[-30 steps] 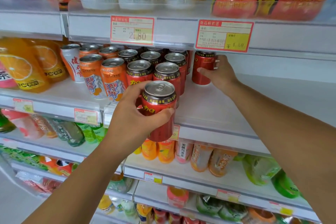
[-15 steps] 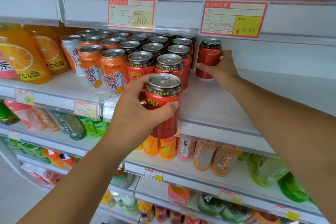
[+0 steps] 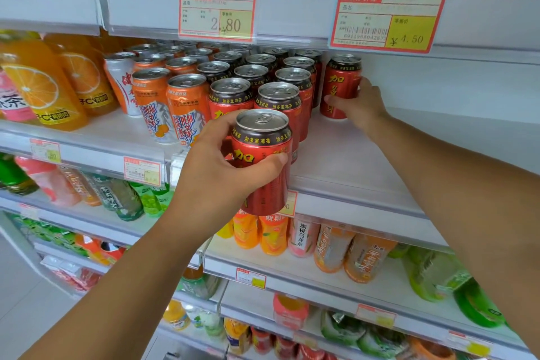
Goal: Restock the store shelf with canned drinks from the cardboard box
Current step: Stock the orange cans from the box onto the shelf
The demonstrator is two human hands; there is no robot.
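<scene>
Right hand [image 3: 361,107] slid metal can [image 3: 340,82] forward, seemingly; left hand [image 3: 216,175] grips glossy twin [image 3: 263,137].

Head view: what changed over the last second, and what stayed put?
The right hand slipped lower and rightward on the rear red can, baring more of its label, yet still grips it. That can stands on the shelf beside the rows of cans, about where it was. The left hand still holds the front red can before the shelf edge. The rows are unchanged.
</scene>
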